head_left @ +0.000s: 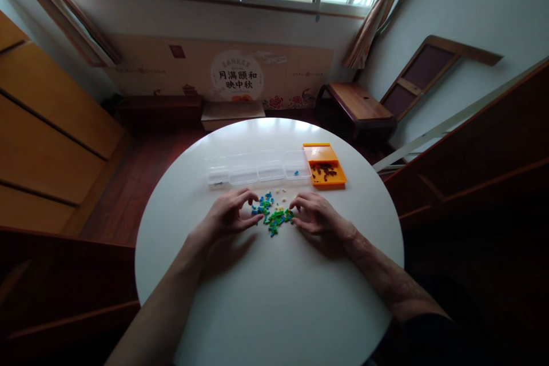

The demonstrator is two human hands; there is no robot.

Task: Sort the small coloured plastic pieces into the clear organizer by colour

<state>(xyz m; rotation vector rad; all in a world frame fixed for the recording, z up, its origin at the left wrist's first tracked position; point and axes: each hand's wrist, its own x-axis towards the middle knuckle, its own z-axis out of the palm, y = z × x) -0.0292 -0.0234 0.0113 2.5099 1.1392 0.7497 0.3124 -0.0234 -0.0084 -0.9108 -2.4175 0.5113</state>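
Taking the small heap of green, blue and yellow plastic pieces [277,218] as the middle of a clock face, with twelve away from the person, the bare left hand [259,208] is at nine o'clock. Its thumb and forefinger are parted in a wide curve, the tips close around the heap's blue pieces; whether the skin touches any of them cannot be told. The other fingers bend in behind the forefinger.

The bare right hand [292,213] is at three o'clock, its fingers curled and its thumb set apart below the forefinger, leaving a narrower gap. Those tips are right beside the green pieces at the heap's edge; contact is unclear, and no piece can be made out in its grip.

The heap lies on the round white glossy table [274,303], with a few loose cream-coloured bits [283,191] at twelve o'clock. A long, clear plastic compartment box [244,174] extends from eleven towards one o'clock, a small blue piece [296,172] in its rightmost compartment. Around one to two o'clock is an orange plastic tray [328,185], with dark brown pieces [326,171] in its nearer part.
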